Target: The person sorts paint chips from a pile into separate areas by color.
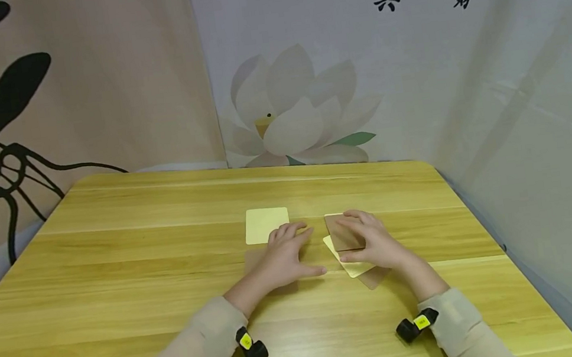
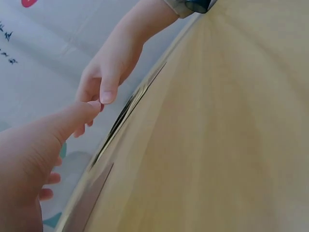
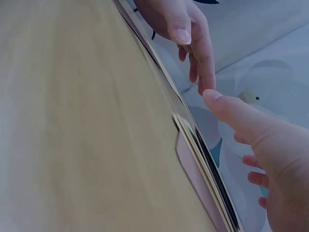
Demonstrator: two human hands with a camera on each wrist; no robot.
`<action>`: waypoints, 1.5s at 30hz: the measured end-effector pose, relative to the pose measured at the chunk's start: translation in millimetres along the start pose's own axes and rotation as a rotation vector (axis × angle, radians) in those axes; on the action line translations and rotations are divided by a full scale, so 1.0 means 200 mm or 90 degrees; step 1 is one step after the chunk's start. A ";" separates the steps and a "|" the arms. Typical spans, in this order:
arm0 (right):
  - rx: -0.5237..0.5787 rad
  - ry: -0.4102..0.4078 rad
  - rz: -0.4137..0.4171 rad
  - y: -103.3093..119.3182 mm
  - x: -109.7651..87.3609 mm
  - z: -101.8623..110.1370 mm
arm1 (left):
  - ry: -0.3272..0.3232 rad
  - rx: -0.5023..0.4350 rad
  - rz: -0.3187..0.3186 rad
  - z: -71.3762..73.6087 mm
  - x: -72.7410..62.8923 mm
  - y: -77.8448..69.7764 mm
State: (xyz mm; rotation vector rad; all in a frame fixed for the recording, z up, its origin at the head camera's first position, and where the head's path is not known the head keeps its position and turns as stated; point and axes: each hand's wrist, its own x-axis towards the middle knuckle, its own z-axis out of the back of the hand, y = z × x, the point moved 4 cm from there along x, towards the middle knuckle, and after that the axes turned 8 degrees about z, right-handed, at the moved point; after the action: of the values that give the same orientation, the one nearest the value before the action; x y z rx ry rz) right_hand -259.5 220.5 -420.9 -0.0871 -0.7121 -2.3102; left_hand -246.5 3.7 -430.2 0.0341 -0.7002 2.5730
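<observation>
On the left, a thin yellow square card (image 1: 261,225) lies flat, with a brown card (image 1: 254,258) just nearer to me. My left hand (image 1: 287,258) hovers over these two, fingers loosely bent, thumb spread to the right, holding nothing. To the right is a loose, fanned pile: a brown card (image 1: 341,234) on top, a yellow card (image 1: 357,269) turned askew beneath it, and another brown corner (image 1: 375,277) poking out. Above that pile hangs my right hand (image 1: 378,244), thumb and fingers apart and nothing gripped. In the right wrist view the pile (image 3: 195,166) shows several stacked layers below the hand.
The cards lie on a wooden table (image 1: 130,263) with rounded far corners. Behind its far edge hangs a pale curtain (image 1: 443,64) printed with a lotus and characters. Both sleeves carry small black wrist cameras (image 1: 256,353).
</observation>
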 end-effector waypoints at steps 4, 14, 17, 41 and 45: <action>0.006 0.005 -0.028 -0.04 -0.01 0.01 | 0.004 -0.008 0.005 -0.02 0.04 -0.03; 0.015 0.010 -0.073 -0.15 -0.04 0.04 | 0.015 0.012 0.038 -0.07 0.15 -0.07; 0.013 0.017 -0.073 -0.18 -0.04 0.05 | 0.008 0.013 0.039 -0.09 0.18 -0.09; 0.026 0.065 -0.085 -0.35 -0.05 0.08 | 0.037 0.038 0.091 -0.20 0.31 -0.15; 0.021 0.072 -0.079 -0.35 -0.04 0.08 | 0.037 0.043 0.094 -0.21 0.32 -0.14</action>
State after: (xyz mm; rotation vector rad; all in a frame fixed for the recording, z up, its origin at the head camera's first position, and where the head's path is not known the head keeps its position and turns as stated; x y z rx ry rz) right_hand -300.3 275.0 -442.4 0.1056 -0.7150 -2.3979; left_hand -287.0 72.7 -445.2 -0.0735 -0.6159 2.7264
